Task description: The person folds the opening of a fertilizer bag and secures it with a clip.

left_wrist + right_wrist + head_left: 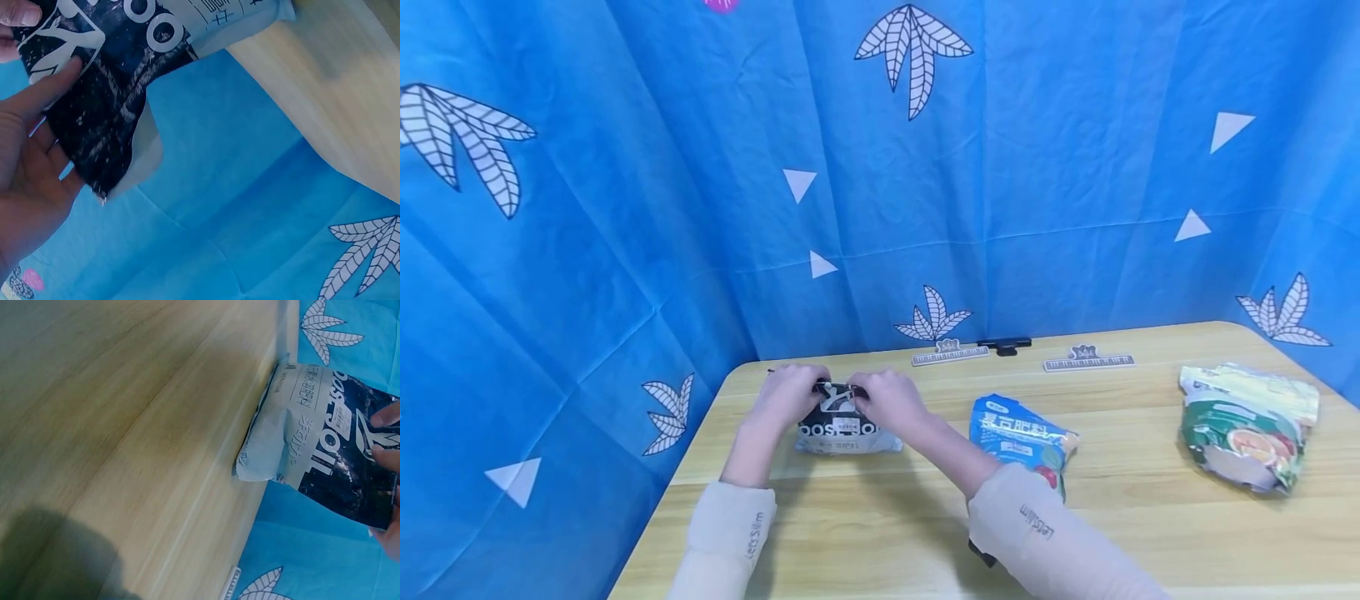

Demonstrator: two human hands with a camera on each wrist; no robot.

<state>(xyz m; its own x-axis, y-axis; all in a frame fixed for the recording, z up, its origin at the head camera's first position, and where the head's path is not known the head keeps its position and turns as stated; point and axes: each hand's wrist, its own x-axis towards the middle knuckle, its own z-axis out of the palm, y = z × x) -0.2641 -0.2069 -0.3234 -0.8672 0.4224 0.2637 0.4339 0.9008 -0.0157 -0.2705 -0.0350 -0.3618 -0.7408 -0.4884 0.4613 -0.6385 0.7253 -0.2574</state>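
A black and pale grey plastic bag printed with "SOIL" (842, 433) stands at the left of the table, its black top edge up. My left hand (792, 396) pinches that edge near its left corner; in the left wrist view its thumb and fingers lie on both sides of the black plastic (112, 94). At the right corner my right hand (891, 400) pinches the same edge. The right wrist view has the bag's pale bottom (269, 444) on the wood, with fingertips of the right hand (389, 440) on the printed front. Whether the bag's mouth is sealed cannot be seen.
Right of the bag lies a blue fertiliser bag (1015, 437), partly behind the right forearm. A green and yellow fruit-printed bag (1243, 437) is farther right. Two bear-topped ruler-shaped clips (950, 354) and a black clip (1006, 345) lie along the back edge. Blue curtains (850, 167) enclose the table.
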